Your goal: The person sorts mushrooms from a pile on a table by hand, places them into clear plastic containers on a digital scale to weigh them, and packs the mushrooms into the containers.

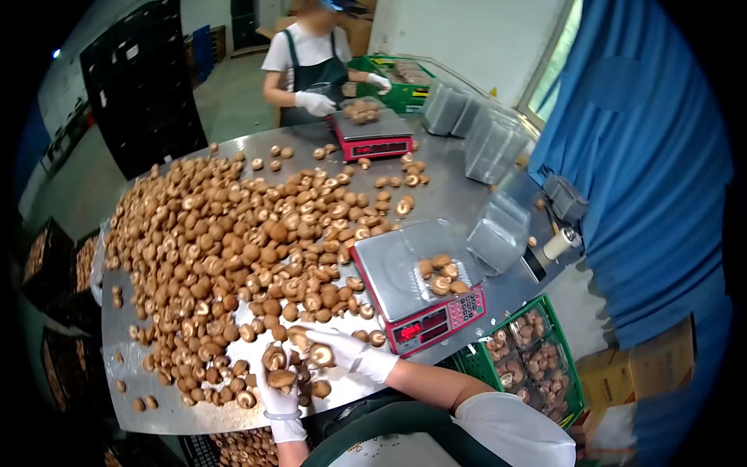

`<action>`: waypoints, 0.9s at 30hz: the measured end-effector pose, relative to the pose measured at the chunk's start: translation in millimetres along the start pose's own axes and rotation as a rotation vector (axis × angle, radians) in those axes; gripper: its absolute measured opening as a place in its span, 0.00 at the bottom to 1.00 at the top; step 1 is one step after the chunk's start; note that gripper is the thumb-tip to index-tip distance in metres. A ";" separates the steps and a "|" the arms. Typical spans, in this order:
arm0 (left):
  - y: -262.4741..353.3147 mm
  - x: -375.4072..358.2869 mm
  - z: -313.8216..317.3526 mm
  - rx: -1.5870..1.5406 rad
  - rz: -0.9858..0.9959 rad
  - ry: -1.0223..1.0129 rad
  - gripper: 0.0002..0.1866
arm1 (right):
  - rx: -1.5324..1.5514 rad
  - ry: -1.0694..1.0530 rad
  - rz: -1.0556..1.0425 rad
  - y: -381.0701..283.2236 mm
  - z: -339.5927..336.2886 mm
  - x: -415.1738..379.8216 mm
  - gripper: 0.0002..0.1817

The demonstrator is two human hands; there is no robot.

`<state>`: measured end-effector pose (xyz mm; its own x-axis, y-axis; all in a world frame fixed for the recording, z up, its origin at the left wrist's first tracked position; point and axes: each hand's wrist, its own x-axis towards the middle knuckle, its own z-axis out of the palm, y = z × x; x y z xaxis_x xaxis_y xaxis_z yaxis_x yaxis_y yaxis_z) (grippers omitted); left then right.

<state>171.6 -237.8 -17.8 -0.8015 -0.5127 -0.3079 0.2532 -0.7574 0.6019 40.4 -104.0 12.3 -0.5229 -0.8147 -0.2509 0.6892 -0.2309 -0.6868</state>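
Both hands wear white gloves at the near edge of a large mushroom pile [210, 226] on the metal table [124, 397]. My left hand [278, 393] is upturned, its fingers curled around mushrooms [282, 379]. Beside it on the right, my right hand [350, 350] reaches leftward, its fingers closed on a mushroom [320, 355]. To the right of my hands stands a red scale [389, 284] with a lit display. On its plate lies a clear plastic tray [468, 274] with several mushrooms [442, 275] inside.
Across the table a person [315, 70] in white gloves stands at a second red scale [377, 148]. Clear empty trays [498, 226] are stacked at the right. A green crate [572, 358] of packed mushrooms stands below the right edge. Blue curtain [646, 179] hangs beyond.
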 end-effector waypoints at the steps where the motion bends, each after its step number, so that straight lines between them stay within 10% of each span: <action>1: -7.6 6.4 12.3 -0.004 -0.026 -0.058 0.21 | -0.072 0.008 -0.103 -23.3 -7.6 -15.1 0.26; 8: -69.6 4.3 218.5 0.537 0.172 -0.286 0.21 | -0.440 0.559 -0.414 -168.4 -96.4 -137.9 0.23; 12: -159.5 34.6 254.5 0.939 0.761 -0.495 0.20 | -0.741 0.706 -0.692 -193.6 -146.5 -162.1 0.23; 16: -201.2 35.8 260.8 1.481 0.628 -0.733 0.20 | -1.424 0.630 -0.638 -187.6 -190.7 -169.2 0.23; 27: -148.0 69.9 141.8 1.637 0.777 0.081 0.23 | -1.434 0.610 -0.745 -201.1 -156.1 -173.4 0.20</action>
<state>1.3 -104.2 -23.9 -0.7356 -0.5709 0.3645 -0.2546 0.7318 0.6322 -85.8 166.8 87.5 -0.8297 -0.3802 0.4087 -0.5532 0.4618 -0.6934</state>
